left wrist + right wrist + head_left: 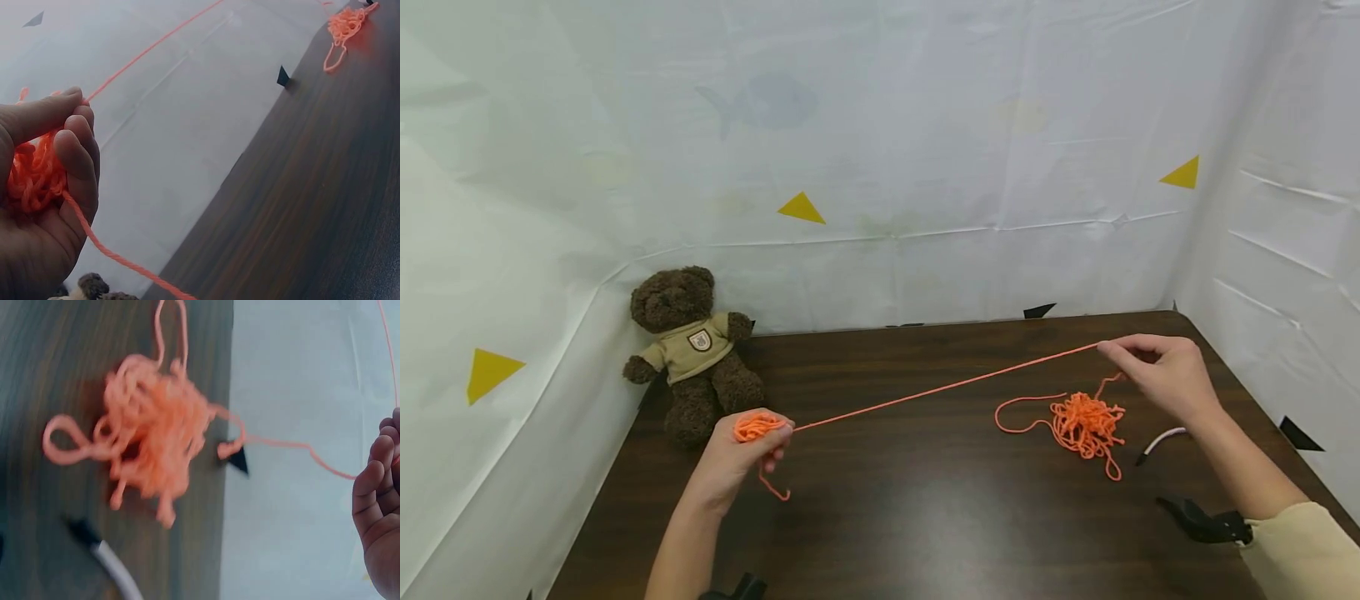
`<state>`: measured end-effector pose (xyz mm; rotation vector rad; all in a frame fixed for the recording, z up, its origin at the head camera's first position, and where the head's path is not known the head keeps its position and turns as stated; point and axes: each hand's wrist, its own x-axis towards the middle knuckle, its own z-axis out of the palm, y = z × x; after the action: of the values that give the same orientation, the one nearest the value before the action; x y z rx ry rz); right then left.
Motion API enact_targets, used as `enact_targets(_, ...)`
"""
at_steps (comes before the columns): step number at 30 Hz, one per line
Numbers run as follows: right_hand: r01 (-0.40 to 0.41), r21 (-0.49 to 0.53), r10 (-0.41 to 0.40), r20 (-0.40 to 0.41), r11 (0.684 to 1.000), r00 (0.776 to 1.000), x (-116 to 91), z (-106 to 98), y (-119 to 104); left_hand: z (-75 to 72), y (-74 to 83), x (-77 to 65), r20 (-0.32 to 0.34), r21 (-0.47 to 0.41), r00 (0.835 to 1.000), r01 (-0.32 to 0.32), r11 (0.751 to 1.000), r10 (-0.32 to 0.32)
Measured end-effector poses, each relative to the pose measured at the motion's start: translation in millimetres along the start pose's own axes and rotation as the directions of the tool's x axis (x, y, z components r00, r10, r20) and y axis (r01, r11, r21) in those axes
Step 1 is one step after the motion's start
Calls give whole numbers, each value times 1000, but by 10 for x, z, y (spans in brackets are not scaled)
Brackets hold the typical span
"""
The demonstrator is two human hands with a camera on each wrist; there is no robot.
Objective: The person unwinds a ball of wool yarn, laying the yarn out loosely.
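In the head view, an orange yarn strand (947, 387) runs taut between the two hands, rising toward the right. My left hand (737, 454) grips a bundle of yarn (757, 427) in its curled fingers, and a loose tail hangs below it. The thumb presses the strand against the index finger in the left wrist view. Over the table's right side, my right hand (1168, 375) pinches the strand between thumb and fingers. Below that hand lies a tangled yarn pile (1087, 425), joined to it by a slack length. The right fingers (381, 456) partly leave the right wrist view.
A brown teddy bear (700, 350) in a tan shirt leans at the table's back left. Near the right forearm lies a white cord with a black tip (1161, 442). White sheeting (925, 167) walls in the dark wooden table (925, 508) at the back and sides.
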<state>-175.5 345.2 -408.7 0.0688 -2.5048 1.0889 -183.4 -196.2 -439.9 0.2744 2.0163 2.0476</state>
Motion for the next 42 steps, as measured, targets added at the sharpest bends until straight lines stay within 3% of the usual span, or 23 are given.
enact_targets(6, -165, -27, 165, -2, 986, 986, -24, -224, 344, -47, -8, -9, -26, -3, 1000, 13, 1000, -13)
enact_targets(10, -270, -136, 282, 84, 953, 956, -58, -308, 569, -92, 4, -24, -54, 13, 999, 11, 1000, -10)
enact_targets(14, -289, -298, 351, 179, 910, 919, -120, -306, 775, -135, 38, -34, -73, 10, 997, 3, 1000, -2)
enact_targets(17, -287, -377, 376, 190, 881, 907, -173, -264, 902, -161, 63, -42, -91, 1, 996, -4, 1000, 4)
enact_targets(21, -269, -426, 377, 194, 864, 905, -235, -150, 963, -178, 77, -48, -108, 1, 994, -9, 1000, 9)
enact_targets(27, -168, -431, 306, 273, 886, 912, -249, 87, 891, -132, 68, -21, -74, -2, 997, -18, 1000, 18)
enact_targets(31, -125, -438, 283, 318, 890, 905, -230, 201, 840, -66, 50, 15, -43, 4, 999, -13, 1000, 13)
enact_targets(42, -115, -433, 271, 318, 894, 909, -184, 225, 724, 40, 29, 56, -4, -16, 1000, 1, 1000, -1)
